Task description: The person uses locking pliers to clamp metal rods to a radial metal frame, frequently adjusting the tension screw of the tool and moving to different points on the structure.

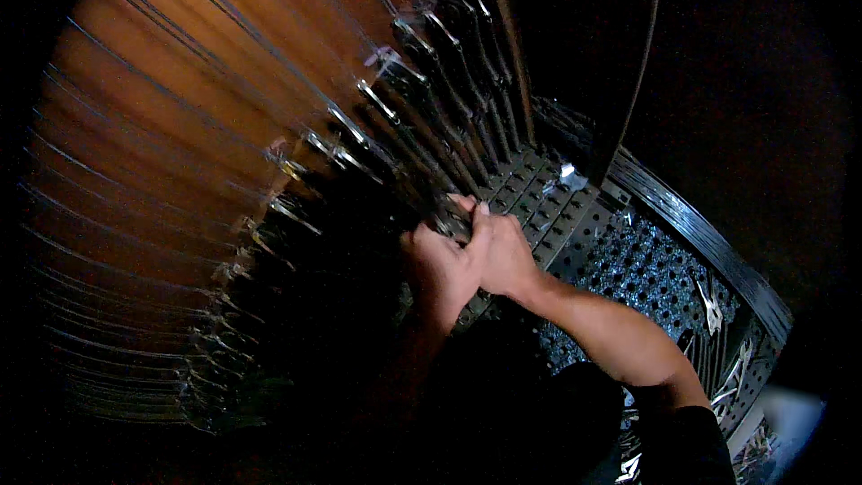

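Observation:
My left hand [442, 271] and my right hand [505, 256] meet at the middle, both with fingers closed around a dark, slim metal piece [452, 223]. Most of that piece is covered by my fingers, so its kind is unclear. It sits at the lower end of a row of dark rods [467, 139] topped with shiny metal clips [377, 101]. Thin wires [224, 0] run from the clips up to the left. Just beyond my right hand lies a grey metal plate [561, 216] with rows of small pegs or slots.
A perforated panel [628, 274] strewn with shiny bits lies right of my right forearm. Pliers-like tools [711, 310] rest on it. A bundle of thin metal rods [696, 216] curves along its far edge. A crumpled shiny scrap [569, 177] sits on the plate. The lower left is very dark.

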